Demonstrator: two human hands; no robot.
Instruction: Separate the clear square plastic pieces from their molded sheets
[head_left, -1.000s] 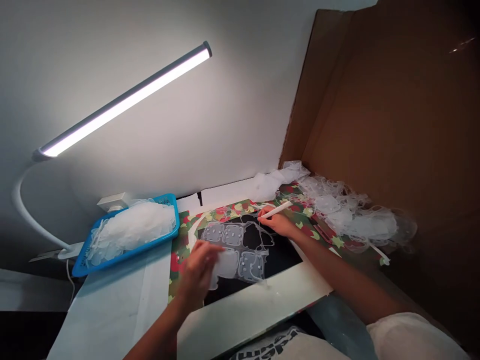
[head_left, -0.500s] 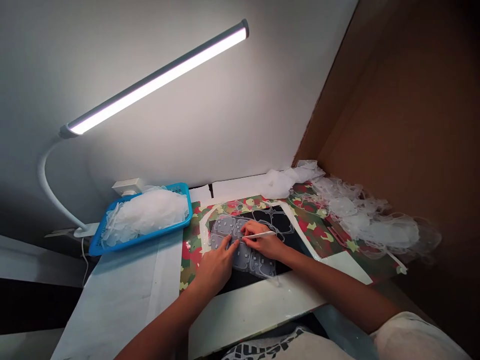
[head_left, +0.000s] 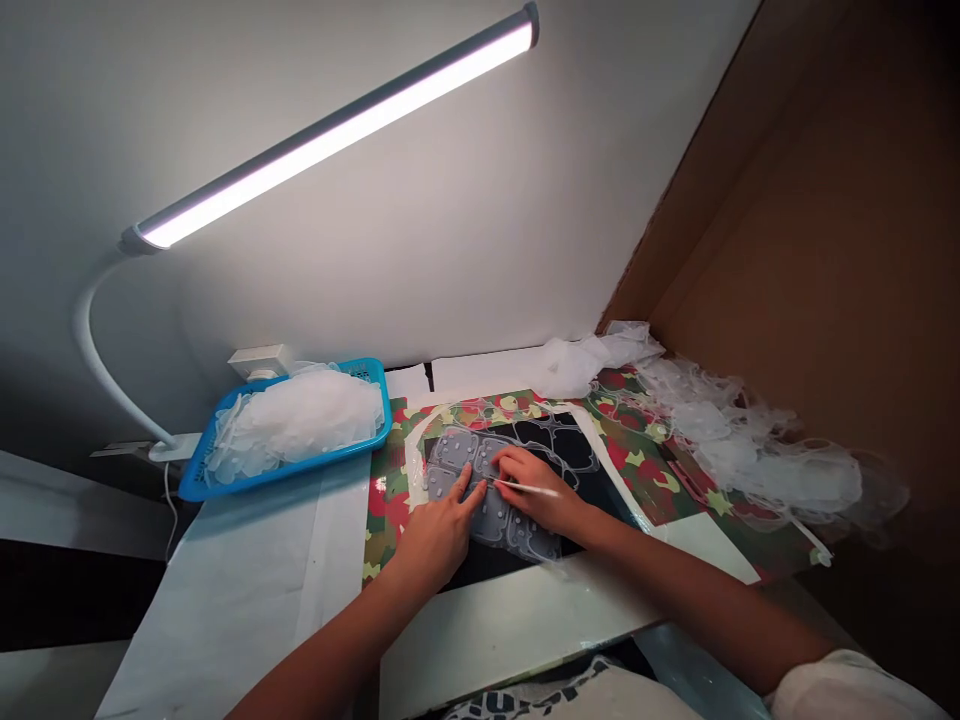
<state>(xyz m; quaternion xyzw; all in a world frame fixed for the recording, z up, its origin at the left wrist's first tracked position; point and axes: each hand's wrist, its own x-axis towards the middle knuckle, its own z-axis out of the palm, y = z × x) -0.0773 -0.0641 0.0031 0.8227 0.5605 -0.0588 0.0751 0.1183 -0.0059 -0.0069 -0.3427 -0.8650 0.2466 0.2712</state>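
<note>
A translucent sheet [head_left: 491,522] marked with rounded outlines and small raised dots lies on a black surface [head_left: 476,578]. My left hand [head_left: 439,530] rests on it with the index and middle fingers stretched out and pressed down; it holds nothing. Close to those fingertips, my right hand [head_left: 544,495] is closed around a slim white pen-like stick [head_left: 534,489]. The stick's tip points left at the sheet, but its exact shape is too small to make out. Beyond my right hand, cut-out outlines of thin clear film [head_left: 577,440] lie over the black surface.
A blue basket [head_left: 388,405] piled with translucent white pieces [head_left: 300,420] stands at the left. Wispy film scraps [head_left: 750,440] are heaped along the right, by a brown cardboard wall [head_left: 810,270]. A lit bar lamp [head_left: 337,130] hangs above. Camouflage-patterned sheeting [head_left: 637,450] covers the table.
The view has shifted slightly. In my right hand the stick has tilted, its rear end now lower. My left fingers stay pressed on the sheet.
</note>
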